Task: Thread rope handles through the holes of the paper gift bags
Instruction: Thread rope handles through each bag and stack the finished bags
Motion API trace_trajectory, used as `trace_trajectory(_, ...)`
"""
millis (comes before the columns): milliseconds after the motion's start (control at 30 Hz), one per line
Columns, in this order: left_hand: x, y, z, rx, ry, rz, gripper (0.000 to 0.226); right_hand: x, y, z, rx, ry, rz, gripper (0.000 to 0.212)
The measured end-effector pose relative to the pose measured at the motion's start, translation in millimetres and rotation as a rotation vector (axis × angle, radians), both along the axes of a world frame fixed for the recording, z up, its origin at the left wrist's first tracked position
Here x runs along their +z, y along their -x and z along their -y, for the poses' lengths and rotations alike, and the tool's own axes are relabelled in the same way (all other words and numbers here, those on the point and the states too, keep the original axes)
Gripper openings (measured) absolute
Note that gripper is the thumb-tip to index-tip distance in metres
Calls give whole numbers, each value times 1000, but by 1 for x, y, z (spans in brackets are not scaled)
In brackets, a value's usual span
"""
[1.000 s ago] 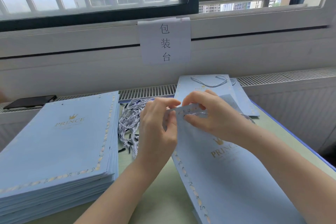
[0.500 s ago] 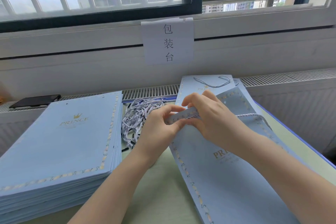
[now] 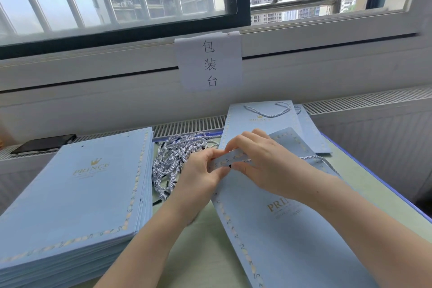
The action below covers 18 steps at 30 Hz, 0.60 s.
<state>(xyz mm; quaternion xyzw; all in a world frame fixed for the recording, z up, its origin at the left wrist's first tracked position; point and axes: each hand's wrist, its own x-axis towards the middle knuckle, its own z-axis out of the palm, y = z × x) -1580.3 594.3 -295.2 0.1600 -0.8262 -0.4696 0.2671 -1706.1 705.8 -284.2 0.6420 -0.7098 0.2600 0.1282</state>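
1. Flat pale-blue paper gift bag [image 3: 287,236] lies on the green desk [image 3: 205,250], long axis running from near right to far centre, mouth edge farthest.
2. Left hand [image 3: 198,176] and right hand [image 3: 264,166] both pinch that mouth edge; a black rope tip [image 3: 230,166] shows between them.
3. Stack of blue flat bags [image 3: 77,199] borders the left; a bare desk strip separates them.
4. Loose pile of white-blue twisted rope handles [image 3: 173,159] lies just beyond the left hand.

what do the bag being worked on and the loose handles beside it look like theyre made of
Gift bag: looks like stiff matte light-blue paper or card, lying flat with crisp edges; the gold lettering shines like foil.
Pile of handles: twisted cord, white with blue strands, probably synthetic; the dark tips look like plastic, though that is uncertain.
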Motion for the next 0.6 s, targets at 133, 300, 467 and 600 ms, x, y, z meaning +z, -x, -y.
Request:
trace_trajectory(133,-5,3,0,44,49,-17,23,-2,-1,1,-20,39,-12,28)
trace_trajectory(300,-6,4,-6,51,166,-35,19,1,-3,4,-78,37,46,28)
trace_trajectory(467,-1,1,-2,53,193,36,11,0,-9,4,-119,-3,-52,27)
trace_trajectory(600,6,-1,-3,61,-28,-4,18,2,-9,4,-122,75,-16,26)
